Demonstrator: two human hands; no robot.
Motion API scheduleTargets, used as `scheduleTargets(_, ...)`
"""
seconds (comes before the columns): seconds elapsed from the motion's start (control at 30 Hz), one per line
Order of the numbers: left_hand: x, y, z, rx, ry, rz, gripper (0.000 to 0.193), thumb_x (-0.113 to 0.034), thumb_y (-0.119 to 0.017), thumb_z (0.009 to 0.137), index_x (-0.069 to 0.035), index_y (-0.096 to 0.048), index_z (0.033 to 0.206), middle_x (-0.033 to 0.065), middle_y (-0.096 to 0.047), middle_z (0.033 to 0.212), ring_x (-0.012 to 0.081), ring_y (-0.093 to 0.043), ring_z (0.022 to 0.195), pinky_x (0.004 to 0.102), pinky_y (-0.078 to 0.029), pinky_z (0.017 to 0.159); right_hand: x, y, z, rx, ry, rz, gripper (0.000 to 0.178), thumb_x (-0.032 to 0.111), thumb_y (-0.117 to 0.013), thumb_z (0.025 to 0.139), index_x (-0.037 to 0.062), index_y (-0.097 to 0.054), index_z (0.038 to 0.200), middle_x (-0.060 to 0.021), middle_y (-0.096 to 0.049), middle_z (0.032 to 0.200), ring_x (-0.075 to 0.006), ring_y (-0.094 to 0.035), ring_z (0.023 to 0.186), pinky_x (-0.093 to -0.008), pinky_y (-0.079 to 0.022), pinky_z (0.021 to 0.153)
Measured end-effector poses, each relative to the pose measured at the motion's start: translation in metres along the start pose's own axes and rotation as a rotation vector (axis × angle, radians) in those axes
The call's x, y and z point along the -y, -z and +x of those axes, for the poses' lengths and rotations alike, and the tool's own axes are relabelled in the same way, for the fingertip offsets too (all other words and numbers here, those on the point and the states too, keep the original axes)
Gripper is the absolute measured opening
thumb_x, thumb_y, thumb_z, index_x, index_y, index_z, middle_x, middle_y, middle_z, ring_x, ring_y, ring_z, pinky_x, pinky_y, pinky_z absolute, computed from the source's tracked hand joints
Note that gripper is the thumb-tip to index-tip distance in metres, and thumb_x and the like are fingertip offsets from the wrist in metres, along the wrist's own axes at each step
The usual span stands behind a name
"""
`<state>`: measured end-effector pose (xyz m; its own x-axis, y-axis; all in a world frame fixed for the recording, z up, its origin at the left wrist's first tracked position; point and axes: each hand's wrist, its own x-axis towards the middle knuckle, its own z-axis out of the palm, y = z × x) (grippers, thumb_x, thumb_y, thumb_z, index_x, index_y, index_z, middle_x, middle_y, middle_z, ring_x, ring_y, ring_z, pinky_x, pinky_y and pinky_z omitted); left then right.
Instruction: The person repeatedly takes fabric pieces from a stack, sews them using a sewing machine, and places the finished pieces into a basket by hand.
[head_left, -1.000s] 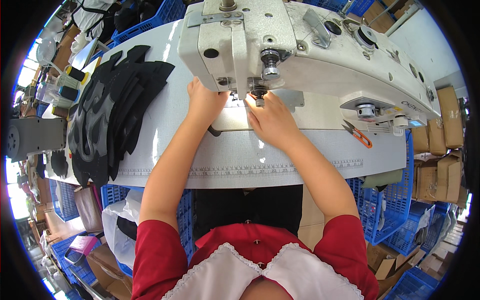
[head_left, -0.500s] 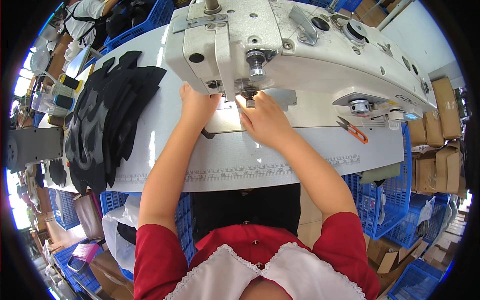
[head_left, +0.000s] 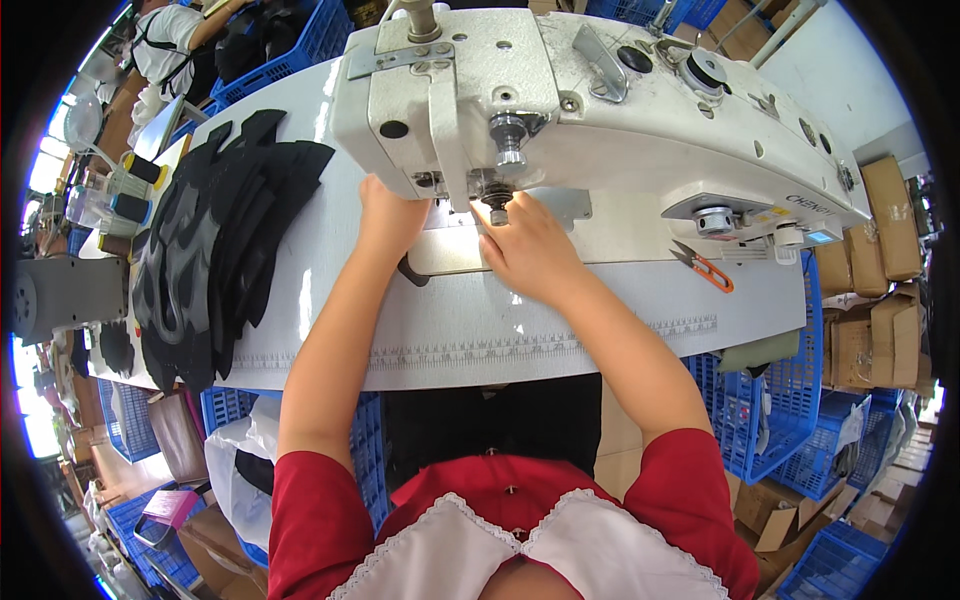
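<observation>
Both of my hands are at the needle end of a white sewing machine [head_left: 600,135]. My left hand [head_left: 392,218] is left of the needle, its fingers hidden behind the machine head. On the right, my right hand [head_left: 535,248] rests on the pale machine bed [head_left: 450,252], its fingers bent in close to the needle. The black tension knob [head_left: 498,205] partly covers these fingertips. Whatever lies between the hands under the head cannot be made out. A small dark curved lever [head_left: 412,272] shows below my left wrist.
Black cut pieces [head_left: 215,250] are stacked on the table's left. Orange-handled thread snips [head_left: 705,267] lie at the right. A printed ruler strip [head_left: 500,347] runs along the front edge. Blue crates [head_left: 750,410] stand below. Thread spools [head_left: 130,207] stand far left. Another person [head_left: 170,45] works behind.
My hands stay at the needle with only a slight shift. The whole view has moved slightly. The other person's arm at the far left has changed position.
</observation>
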<state>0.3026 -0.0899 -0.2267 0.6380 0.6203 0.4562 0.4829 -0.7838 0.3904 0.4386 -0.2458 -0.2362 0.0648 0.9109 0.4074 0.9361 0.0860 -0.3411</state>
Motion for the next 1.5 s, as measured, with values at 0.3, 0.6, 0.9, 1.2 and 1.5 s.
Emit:
scheduleTargets(0.3, 0.04, -0.02, 0.045, -0.148, -0.283, -0.22, 0.027, -0.014, -0.068, 0.081, -0.001, -0.065, 0.104, 0.0158, -0.066, 0.104, 0.03, -0.064, 0.091, 0.0365, -0.05, 0.081, -0.009, 0.005, 0.0, -0.031, -0.019, -0.002, 0.03, 0.015, -0.062, 0.08, -0.0017, -0.059, 0.104, -0.0154, -0.055, 0.113, -0.0327, -0.049, 0.113, -0.0429, -0.041, 0.101)
scheduleTargets(0.6, 0.034, 0.04, 0.163, -0.111, 0.156, -1.05, 0.038, -0.017, -0.071, 0.084, 0.004, -0.061, 0.114, 0.0114, -0.058, 0.122, 0.017, -0.055, 0.108, 0.0297, -0.039, 0.098, -0.026, 0.001, -0.01, -0.032, -0.273, 0.259, 0.037, 0.026, -0.067, 0.08, -0.0016, -0.054, 0.1, -0.0212, -0.051, 0.099, -0.038, -0.049, 0.1, -0.0471, -0.042, 0.086)
scheduleTargets(0.9, -0.002, 0.139, 0.17, 0.177, 0.17, -1.381, 0.02, -0.01, -0.064, 0.089, -0.002, -0.063, 0.107, 0.0046, -0.066, 0.104, 0.0134, -0.06, 0.101, 0.0287, -0.043, 0.093, -0.093, 0.016, 0.057, 0.198, -0.331, 0.041, 0.037, 0.022, -0.053, 0.094, 0.0016, -0.057, 0.124, -0.021, -0.053, 0.134, -0.0343, -0.046, 0.127, -0.0438, -0.035, 0.107)
scheduleTargets(1.2, 0.089, 0.066, 0.113, 0.321, 0.416, -0.565, 0.071, -0.018, -0.074, 0.075, -0.008, -0.045, 0.139, 0.0128, -0.068, 0.094, 0.0223, -0.064, 0.089, 0.0336, -0.048, 0.08, -0.094, 0.026, 0.062, 0.053, -0.386, 0.129, 0.035, 0.022, -0.05, 0.096, 0.0019, -0.057, 0.124, -0.0204, -0.055, 0.132, -0.0329, -0.048, 0.126, -0.0436, -0.035, 0.106)
scheduleTargets(1.5, 0.039, 0.102, 0.021, 0.701, -0.059, -0.239, 0.073, -0.015, -0.076, 0.073, -0.004, -0.045, 0.138, 0.0186, -0.062, 0.116, 0.0309, -0.057, 0.114, 0.0381, -0.045, 0.096, -0.085, 0.054, 0.002, 0.169, -0.461, 0.334, 0.034, 0.012, -0.052, 0.09, 0.0072, -0.06, 0.123, -0.0184, -0.059, 0.124, -0.0349, -0.053, 0.117, -0.0432, -0.04, 0.101)
